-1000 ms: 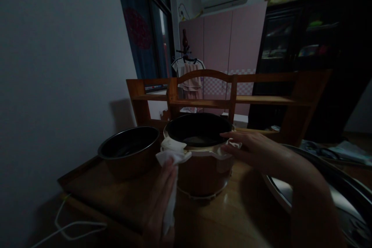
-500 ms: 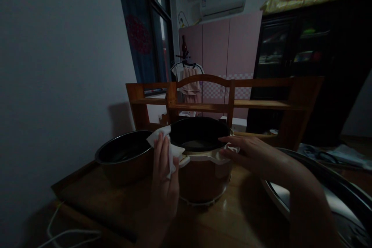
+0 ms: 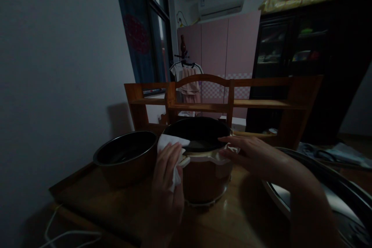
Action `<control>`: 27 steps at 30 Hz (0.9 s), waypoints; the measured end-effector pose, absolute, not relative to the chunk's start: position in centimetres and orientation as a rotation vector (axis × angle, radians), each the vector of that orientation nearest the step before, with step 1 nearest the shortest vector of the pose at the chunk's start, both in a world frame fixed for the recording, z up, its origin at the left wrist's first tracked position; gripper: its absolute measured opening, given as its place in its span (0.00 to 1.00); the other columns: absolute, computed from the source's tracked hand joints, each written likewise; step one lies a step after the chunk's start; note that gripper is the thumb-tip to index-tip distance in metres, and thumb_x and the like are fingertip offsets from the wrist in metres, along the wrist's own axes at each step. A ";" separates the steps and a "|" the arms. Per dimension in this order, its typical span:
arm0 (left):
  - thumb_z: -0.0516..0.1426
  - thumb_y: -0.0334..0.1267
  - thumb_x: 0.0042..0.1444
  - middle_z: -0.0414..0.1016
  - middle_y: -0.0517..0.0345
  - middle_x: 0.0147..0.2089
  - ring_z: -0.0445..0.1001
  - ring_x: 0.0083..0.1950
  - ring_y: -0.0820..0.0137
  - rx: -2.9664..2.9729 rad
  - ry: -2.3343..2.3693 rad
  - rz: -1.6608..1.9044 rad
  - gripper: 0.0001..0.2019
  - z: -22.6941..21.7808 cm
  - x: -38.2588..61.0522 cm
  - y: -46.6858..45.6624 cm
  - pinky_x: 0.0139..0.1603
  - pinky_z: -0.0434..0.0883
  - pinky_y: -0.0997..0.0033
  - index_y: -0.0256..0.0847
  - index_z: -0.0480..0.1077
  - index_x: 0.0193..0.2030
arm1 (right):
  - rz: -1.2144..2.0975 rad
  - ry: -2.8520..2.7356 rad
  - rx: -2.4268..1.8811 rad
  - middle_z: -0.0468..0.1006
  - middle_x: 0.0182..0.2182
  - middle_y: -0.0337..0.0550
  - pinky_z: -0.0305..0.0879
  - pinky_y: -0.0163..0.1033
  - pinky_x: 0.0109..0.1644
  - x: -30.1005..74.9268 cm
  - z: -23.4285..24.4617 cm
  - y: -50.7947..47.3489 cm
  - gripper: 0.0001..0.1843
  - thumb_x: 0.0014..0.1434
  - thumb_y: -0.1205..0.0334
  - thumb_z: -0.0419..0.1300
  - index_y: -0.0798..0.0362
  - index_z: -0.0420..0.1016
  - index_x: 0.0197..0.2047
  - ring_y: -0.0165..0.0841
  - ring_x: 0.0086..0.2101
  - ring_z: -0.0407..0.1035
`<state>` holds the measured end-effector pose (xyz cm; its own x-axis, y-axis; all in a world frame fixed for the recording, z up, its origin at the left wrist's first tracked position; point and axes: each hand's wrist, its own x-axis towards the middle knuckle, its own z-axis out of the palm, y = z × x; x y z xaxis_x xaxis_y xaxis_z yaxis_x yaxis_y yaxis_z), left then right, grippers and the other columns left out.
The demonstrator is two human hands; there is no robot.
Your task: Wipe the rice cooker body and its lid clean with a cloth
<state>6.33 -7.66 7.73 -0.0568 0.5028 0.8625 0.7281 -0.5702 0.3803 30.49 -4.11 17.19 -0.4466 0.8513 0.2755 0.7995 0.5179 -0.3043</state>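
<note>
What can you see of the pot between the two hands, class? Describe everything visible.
The pot stands upright and uncovered on the wooden table, its interior dark, its outer wall brownish, its outer rim pale and perhaps plastic. The left hand holds a white cloth at the rim's left; the right hand appears to touch the right side.

One cloth [image 3: 171, 140] is in the left fingers [image 3: 168, 159], one pot [image 3: 126, 167] left of them, one cooker [image 3: 200, 180] and one lid [image 3: 338, 203] right.

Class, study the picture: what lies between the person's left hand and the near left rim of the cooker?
In the head view, a white cloth or tissue lies there, between the left hand and the cooker.
</note>
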 end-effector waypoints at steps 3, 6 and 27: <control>0.49 0.28 0.62 0.63 0.53 0.67 0.56 0.70 0.62 -2.090 -1.178 -1.421 0.26 8.0 6.3 -7.8 0.73 0.50 0.48 0.43 0.57 0.67 | 0.166 -2.379 -1.349 0.75 0.55 0.51 0.66 0.50 0.55 30.3 17.4 -4.2 0.30 0.66 0.42 0.50 0.51 0.68 0.63 0.48 0.55 0.68; 0.49 0.27 0.61 0.65 0.53 0.65 0.59 0.68 0.63 -2.109 -1.123 -1.391 0.26 8.3 6.0 -7.5 0.72 0.55 0.49 0.42 0.59 0.66 | 0.174 -2.394 -1.355 0.75 0.55 0.50 0.66 0.51 0.56 30.2 17.6 -4.3 0.30 0.66 0.42 0.50 0.51 0.68 0.63 0.48 0.55 0.68; 0.46 0.26 0.63 0.39 0.57 0.77 0.31 0.76 0.60 -2.077 -1.466 -1.351 0.33 2.1 9.0 -8.8 0.75 0.39 0.49 0.46 0.41 0.73 | 0.171 -2.385 -1.329 0.76 0.54 0.49 0.66 0.50 0.56 30.2 17.8 -4.5 0.29 0.66 0.42 0.49 0.49 0.68 0.63 0.47 0.54 0.70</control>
